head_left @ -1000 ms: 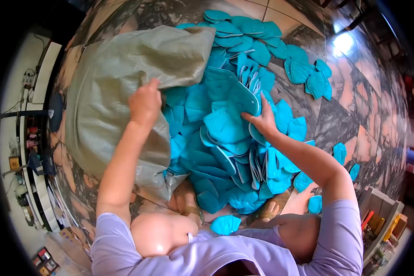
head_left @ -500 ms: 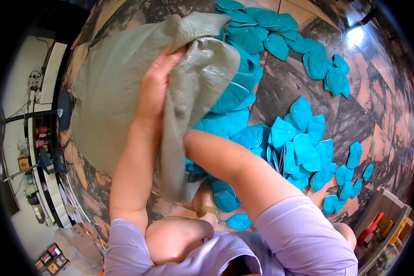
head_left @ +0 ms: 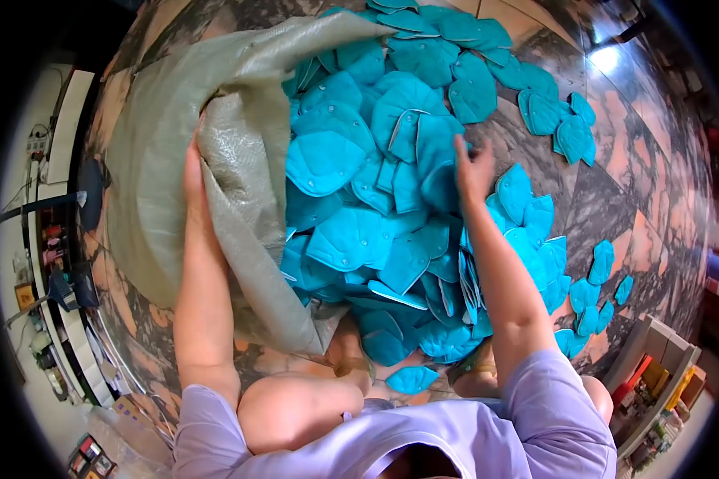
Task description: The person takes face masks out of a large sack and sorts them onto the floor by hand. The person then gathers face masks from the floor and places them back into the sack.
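A large grey-green woven sack [head_left: 156, 199] lies on its side, its mouth folded back. At the folded rim is my left hand [head_left: 193, 176], closed on the sack, its fingertips hidden behind the fabric. A big heap of teal folded face masks [head_left: 327, 160] spills from the sack's mouth onto the floor. My right hand [head_left: 475, 169] is at the right side of the heap, fingers apart and slightly blurred, its thumb against or close beside a mask [head_left: 439, 172]. I cannot tell whether it touches that mask.
More masks lie in loose groups on the marbled tile floor [head_left: 615, 184], at the upper right and right. An open box [head_left: 647, 383] of small items stands at the lower right. Shelves [head_left: 56, 271] line the left. My knees and feet border the heap.
My left hand has drawn the sack's rim back to the left, uncovering many more masks. My right arm has come out from inside the sack and moved to the right of the heap.
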A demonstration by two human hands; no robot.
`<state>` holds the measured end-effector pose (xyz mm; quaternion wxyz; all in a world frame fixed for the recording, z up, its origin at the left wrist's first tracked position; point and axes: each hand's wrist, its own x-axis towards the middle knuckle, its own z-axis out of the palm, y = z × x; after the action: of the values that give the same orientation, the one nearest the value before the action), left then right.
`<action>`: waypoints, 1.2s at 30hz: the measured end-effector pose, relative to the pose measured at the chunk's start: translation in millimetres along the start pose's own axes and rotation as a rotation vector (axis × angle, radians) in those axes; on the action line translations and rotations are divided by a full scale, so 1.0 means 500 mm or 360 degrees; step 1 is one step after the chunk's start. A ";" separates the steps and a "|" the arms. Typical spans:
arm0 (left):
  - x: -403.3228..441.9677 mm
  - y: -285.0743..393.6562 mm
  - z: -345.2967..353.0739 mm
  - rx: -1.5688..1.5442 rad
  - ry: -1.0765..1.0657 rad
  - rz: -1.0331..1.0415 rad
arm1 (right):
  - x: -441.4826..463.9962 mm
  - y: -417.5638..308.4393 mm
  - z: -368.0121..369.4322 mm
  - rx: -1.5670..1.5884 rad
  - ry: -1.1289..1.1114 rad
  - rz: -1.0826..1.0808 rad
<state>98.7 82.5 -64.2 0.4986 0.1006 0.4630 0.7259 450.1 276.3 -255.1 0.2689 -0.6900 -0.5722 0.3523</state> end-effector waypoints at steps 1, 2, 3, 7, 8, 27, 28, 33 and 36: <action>-0.017 0.006 0.042 0.0076 0.0279 0.0024 | -0.035 -0.034 0.048 0.0342 -0.0184 -0.0011; -0.037 0.018 0.069 0.0153 0.0559 0.0046 | -0.071 -0.068 0.096 0.0682 -0.0371 0.0018; -0.049 0.033 0.054 0.0210 0.0238 0.0177 | -0.115 -0.138 0.105 0.0752 -0.0662 0.0139; -0.086 0.061 0.083 0.0232 -0.0207 0.0464 | -0.237 -0.245 0.296 0.0713 -0.0539 -0.0674; -0.086 0.060 0.107 0.0255 -0.0148 0.0470 | -0.277 -0.278 0.326 0.0684 -0.0634 -0.0734; 0.174 -0.086 -0.202 0.1266 0.0527 0.0134 | -0.186 -0.134 -0.203 -0.0284 -0.1451 -0.2156; 0.181 -0.067 -0.216 0.1673 0.0577 0.0049 | -0.158 -0.105 -0.276 -0.0464 -0.1375 -0.2009; -0.031 -0.089 0.101 0.2818 0.0163 0.1149 | -0.094 0.176 -0.562 -0.0871 -0.0892 -0.0220; -0.134 -0.148 0.188 0.2549 -0.0822 0.1306 | -0.106 0.275 -0.610 -0.0569 -0.0681 0.0885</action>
<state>234.8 87.0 -48.2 0.0731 0.7278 0.6283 0.2649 769.5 206.4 -166.9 -0.0868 -0.7656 -0.4589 0.4424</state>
